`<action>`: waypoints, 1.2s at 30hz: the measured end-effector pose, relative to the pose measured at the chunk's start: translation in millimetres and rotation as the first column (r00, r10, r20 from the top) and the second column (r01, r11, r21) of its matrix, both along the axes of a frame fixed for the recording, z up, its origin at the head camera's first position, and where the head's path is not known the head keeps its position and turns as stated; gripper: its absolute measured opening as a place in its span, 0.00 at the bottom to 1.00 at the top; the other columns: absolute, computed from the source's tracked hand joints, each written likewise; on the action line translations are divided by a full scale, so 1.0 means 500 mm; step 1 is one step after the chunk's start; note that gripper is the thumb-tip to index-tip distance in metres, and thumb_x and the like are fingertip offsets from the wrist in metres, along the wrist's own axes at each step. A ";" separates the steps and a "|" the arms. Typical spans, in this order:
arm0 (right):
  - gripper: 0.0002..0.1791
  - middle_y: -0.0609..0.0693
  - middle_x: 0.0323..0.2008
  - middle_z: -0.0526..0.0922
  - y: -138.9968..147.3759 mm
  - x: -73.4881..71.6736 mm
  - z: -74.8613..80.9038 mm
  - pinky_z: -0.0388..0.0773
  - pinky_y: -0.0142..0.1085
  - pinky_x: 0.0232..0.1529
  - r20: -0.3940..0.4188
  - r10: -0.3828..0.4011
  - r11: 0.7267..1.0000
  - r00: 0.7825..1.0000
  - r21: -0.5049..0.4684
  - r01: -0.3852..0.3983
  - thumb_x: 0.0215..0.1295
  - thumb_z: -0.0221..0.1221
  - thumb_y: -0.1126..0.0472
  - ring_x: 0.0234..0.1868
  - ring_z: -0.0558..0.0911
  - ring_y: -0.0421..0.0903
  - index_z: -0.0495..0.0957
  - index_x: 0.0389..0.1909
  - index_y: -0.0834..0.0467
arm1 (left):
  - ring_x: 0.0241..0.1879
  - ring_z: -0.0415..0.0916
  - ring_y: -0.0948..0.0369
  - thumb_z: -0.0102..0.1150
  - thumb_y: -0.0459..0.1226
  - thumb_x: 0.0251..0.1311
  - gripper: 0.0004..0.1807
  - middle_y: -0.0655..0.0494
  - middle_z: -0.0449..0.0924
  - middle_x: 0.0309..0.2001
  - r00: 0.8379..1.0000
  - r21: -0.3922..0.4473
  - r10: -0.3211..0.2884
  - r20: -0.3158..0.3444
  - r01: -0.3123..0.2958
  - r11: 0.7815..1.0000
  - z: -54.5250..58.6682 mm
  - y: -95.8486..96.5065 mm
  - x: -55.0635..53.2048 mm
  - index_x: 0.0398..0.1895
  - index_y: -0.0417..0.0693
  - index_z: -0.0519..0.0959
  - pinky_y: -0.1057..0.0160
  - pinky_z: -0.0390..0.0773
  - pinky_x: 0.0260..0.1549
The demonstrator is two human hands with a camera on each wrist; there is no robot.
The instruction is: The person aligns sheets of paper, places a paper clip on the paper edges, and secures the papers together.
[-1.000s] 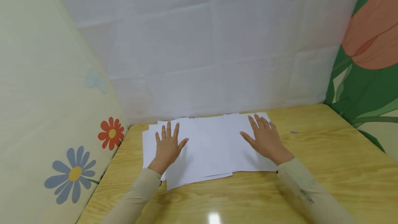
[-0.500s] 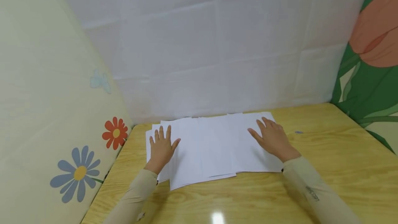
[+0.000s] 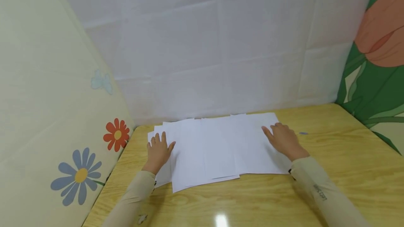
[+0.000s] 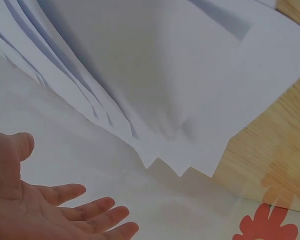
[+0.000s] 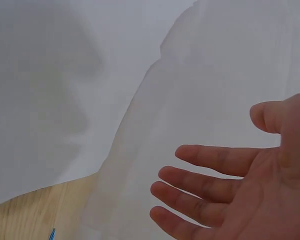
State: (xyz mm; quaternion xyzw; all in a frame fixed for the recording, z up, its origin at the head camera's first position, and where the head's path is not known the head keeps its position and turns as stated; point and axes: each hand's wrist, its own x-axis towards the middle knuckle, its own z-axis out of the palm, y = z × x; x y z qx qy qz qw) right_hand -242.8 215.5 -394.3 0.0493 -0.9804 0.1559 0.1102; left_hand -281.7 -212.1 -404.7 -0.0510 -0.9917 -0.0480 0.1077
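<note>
Several white sheets of paper [image 3: 217,150] lie overlapped in a wide spread on the wooden table, their ends fanned in steps at the left. Over the left end of the spread is my left hand [image 3: 159,154], fingers apart and thumb out to the right. My right hand [image 3: 284,141] is over the right edge of the sheets, palm down with the thumb pointing left. Both wrist views show relaxed, parted fingers with nothing in them. The left wrist view shows the layered corners of the paper sheets [image 4: 200,145] beyond the fingertips.
A small blue-grey piece [image 3: 303,133] lies on the wooden table [image 3: 341,157] right of the paper. Near the left sleeve sits a small pale scrap [image 3: 142,219]. A white hanging sheet [image 3: 189,45] stands behind the table, with a flower-printed wall [image 3: 38,115] at the left.
My hands have moved apart: the left one slid leftward and slightly nearer, the right one rightward toward the paper's edge. The sheets keep nearly the same layout.
</note>
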 end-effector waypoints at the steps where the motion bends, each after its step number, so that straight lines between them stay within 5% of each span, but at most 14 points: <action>1: 0.31 0.75 0.47 0.76 0.004 -0.001 -0.001 0.73 0.61 0.42 0.010 -0.005 1.000 1.000 -0.013 0.005 0.76 0.42 0.49 0.46 0.76 0.71 0.76 0.49 0.76 | 0.60 0.59 0.34 0.48 0.51 0.70 0.36 0.25 0.62 0.61 1.000 -0.002 0.004 0.002 -0.004 1.000 -0.001 -0.002 -0.001 0.66 0.28 0.60 0.34 0.60 0.57; 10: 0.34 0.77 0.42 0.77 0.041 -0.005 0.001 0.76 0.53 0.32 0.165 -0.007 0.997 0.986 -0.076 0.020 0.76 0.39 0.49 0.36 0.79 0.66 0.74 0.45 0.80 | 0.54 0.65 0.35 0.49 0.50 0.69 0.35 0.26 0.68 0.53 0.999 0.022 0.035 0.036 -0.036 0.999 -0.005 -0.019 -0.018 0.60 0.23 0.63 0.37 0.66 0.52; 17: 0.34 0.63 0.24 0.77 0.064 -0.010 0.000 0.71 0.42 0.23 0.280 -0.025 0.988 0.960 -0.137 0.066 0.76 0.38 0.49 0.22 0.74 0.51 0.74 0.35 0.79 | 0.49 0.68 0.37 0.49 0.49 0.69 0.32 0.29 0.71 0.45 0.994 0.039 0.060 0.095 -0.064 0.997 -0.007 -0.032 -0.038 0.49 0.21 0.68 0.39 0.71 0.47; 27: 0.33 0.73 0.31 0.77 0.088 -0.015 -0.011 0.73 0.45 0.29 0.342 -0.041 0.987 0.939 -0.132 0.091 0.76 0.36 0.54 0.26 0.75 0.54 0.69 0.42 0.86 | 0.45 0.69 0.36 0.46 0.45 0.70 0.30 0.26 0.70 0.40 0.979 0.118 0.097 0.181 -0.119 0.986 -0.014 -0.064 -0.059 0.42 0.16 0.69 0.40 0.71 0.45; 31: 0.33 0.82 0.45 0.72 0.091 -0.016 -0.013 0.75 0.51 0.37 0.370 -0.072 0.987 0.926 -0.104 0.119 0.76 0.36 0.55 0.36 0.77 0.63 0.66 0.48 0.88 | 0.44 0.70 0.34 0.46 0.44 0.70 0.29 0.24 0.72 0.40 0.977 0.165 0.092 0.191 -0.124 0.979 -0.023 -0.084 -0.068 0.40 0.15 0.71 0.41 0.70 0.46; 36: 0.31 0.83 0.48 0.69 0.091 -0.018 -0.013 0.73 0.57 0.45 0.389 -0.096 0.986 0.916 -0.086 0.140 0.75 0.36 0.56 0.46 0.75 0.72 0.65 0.48 0.88 | 0.43 0.73 0.34 0.45 0.41 0.69 0.27 0.21 0.74 0.40 0.979 0.254 0.083 0.185 -0.129 0.959 -0.029 -0.111 -0.080 0.36 0.15 0.73 0.42 0.72 0.46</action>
